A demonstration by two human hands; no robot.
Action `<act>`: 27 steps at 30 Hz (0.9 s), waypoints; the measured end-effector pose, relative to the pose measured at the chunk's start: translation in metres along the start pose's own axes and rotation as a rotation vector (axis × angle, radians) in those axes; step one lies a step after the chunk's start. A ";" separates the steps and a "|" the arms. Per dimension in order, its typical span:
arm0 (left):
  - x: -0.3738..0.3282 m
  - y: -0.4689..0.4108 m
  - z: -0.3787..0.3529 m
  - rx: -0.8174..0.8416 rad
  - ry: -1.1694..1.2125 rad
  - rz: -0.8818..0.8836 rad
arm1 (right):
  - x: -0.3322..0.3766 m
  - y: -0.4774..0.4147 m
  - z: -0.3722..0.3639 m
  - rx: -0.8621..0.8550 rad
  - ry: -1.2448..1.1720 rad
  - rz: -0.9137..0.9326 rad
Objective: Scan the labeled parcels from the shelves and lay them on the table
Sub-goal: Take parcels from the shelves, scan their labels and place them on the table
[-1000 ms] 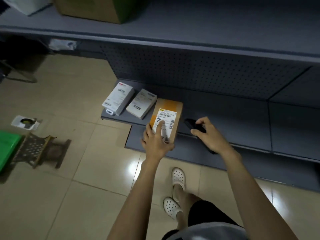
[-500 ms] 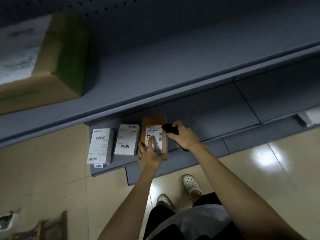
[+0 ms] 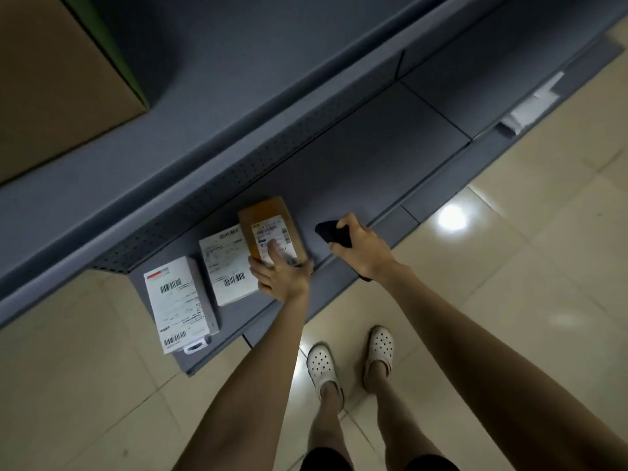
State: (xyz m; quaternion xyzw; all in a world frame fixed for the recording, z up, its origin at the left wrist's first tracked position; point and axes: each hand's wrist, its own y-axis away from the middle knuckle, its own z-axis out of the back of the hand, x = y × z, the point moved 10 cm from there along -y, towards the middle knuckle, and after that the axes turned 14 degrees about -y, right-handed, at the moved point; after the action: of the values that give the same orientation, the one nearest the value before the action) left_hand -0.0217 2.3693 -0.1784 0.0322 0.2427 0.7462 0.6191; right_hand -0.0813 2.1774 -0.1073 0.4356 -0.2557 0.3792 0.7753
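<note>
A small brown parcel (image 3: pixel 270 220) with a white barcode label is held over the bottom shelf (image 3: pixel 356 171). My left hand (image 3: pixel 282 275) grips its near end, thumb on the label. My right hand (image 3: pixel 362 248) holds a black scanner (image 3: pixel 331 232) just right of the parcel, its head turned toward it. Two white labeled parcels lie flat on the shelf to the left: one (image 3: pixel 227 263) beside the brown parcel, the other (image 3: pixel 178 302) at the shelf's left end.
A large cardboard box (image 3: pixel 51 83) stands on the upper shelf (image 3: pixel 217 96) at the left. A white paper (image 3: pixel 530 107) lies on the lower shelf at the far right. Tiled floor (image 3: pixel 509 283) and my feet in white clogs (image 3: pixel 321 365) are below.
The view has swung; the brown parcel stays in my left hand. My right hand with the scanner has drawn back to the right, away from the label.
</note>
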 end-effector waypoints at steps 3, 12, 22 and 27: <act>0.007 -0.018 0.002 -0.066 0.019 0.035 | 0.001 -0.008 -0.024 0.020 -0.004 -0.004; -0.001 -0.064 -0.001 -0.283 -0.034 -0.060 | 0.013 -0.009 -0.033 -0.011 -0.011 0.040; -0.072 0.035 0.036 -0.115 -0.308 -0.547 | 0.014 0.050 0.059 -0.186 -0.022 0.034; -0.163 0.105 0.042 -0.293 -0.456 -0.905 | -0.022 0.092 0.150 -0.342 -0.122 0.009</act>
State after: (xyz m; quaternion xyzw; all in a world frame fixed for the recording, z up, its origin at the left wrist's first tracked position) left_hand -0.0649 2.2175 -0.0577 -0.0014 -0.0155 0.4046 0.9144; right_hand -0.1787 2.0700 -0.0054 0.3185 -0.3649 0.3066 0.8194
